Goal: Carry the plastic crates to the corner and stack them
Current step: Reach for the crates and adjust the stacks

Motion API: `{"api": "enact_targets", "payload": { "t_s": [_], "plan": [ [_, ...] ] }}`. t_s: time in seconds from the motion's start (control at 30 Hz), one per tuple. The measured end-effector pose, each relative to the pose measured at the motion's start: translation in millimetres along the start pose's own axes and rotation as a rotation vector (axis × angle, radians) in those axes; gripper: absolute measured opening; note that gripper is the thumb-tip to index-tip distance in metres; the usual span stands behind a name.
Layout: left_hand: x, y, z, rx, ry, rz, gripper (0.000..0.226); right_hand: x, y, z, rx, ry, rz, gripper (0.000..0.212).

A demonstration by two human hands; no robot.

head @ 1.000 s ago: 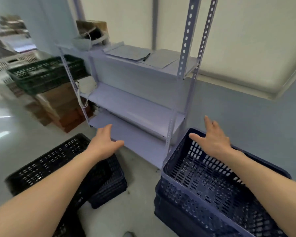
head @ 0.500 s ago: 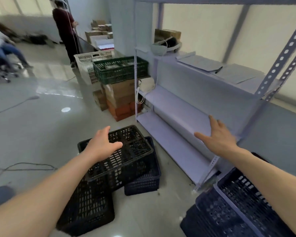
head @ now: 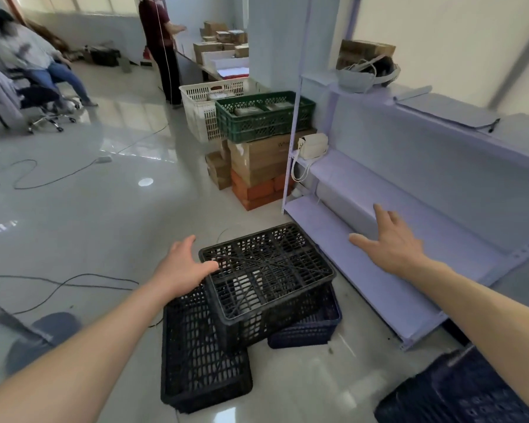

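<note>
An upturned black plastic crate (head: 266,270) lies tilted on the floor, resting across a second black crate (head: 199,355) and a dark blue crate (head: 312,328). My left hand (head: 180,270) is open, its thumb at the upturned crate's left rim. My right hand (head: 391,242) is open with fingers spread, held in the air to the right of that crate, over the lowest shelf. At the bottom right corner is the stack of dark blue crates (head: 458,389), partly hidden by my right forearm.
A pale purple metal shelf unit (head: 409,190) runs along the right wall. Cardboard boxes (head: 257,166) carry a green crate (head: 263,114), beside a white basket (head: 205,102). Cables (head: 58,282) cross the shiny floor. Two people are at the far left.
My view has swung left, away from the blue stack toward the loose crates on the floor. Both open hands moved with it; the left one now reaches the upturned black crate.
</note>
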State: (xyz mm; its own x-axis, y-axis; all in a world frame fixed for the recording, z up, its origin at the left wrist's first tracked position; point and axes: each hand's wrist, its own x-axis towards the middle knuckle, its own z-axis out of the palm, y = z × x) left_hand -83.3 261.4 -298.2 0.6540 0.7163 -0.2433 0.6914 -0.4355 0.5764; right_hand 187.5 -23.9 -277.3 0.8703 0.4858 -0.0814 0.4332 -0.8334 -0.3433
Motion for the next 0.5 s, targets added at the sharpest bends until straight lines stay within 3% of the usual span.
{"api": "enact_targets", "payload": {
  "t_s": [0.5],
  "plan": [
    [60, -69, -8, -0.057, -0.017, -0.142, 0.092, 69, -78, 65, -0.045, -0.107, -0.031, 0.095]
  ]
}}
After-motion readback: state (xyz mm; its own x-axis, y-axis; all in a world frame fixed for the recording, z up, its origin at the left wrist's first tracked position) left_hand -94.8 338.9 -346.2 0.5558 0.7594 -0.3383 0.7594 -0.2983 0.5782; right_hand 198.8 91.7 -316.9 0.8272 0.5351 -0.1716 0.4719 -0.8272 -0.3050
